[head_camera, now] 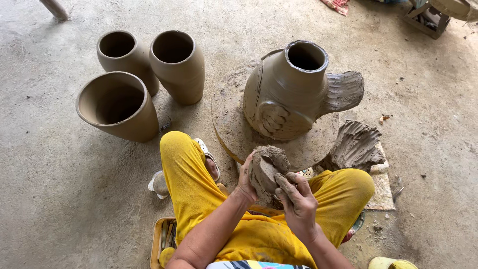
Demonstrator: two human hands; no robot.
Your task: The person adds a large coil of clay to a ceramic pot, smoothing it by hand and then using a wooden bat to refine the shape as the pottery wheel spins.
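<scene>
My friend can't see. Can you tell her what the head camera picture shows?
A seated person in yellow trousers presses a lump of wet clay between the left hand and right hand. In front, an unfinished clay pot with a wing-like side piece stands on a round board. Three plain clay vases stand on the concrete floor to the left.

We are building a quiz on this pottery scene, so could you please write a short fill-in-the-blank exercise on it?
1. Both hands, left hand and right hand, hold a lump of ____.
2. ____ plain pots stand on the floor.
3. The person's trousers are ____.

Missing words: clay; three; yellow
</scene>
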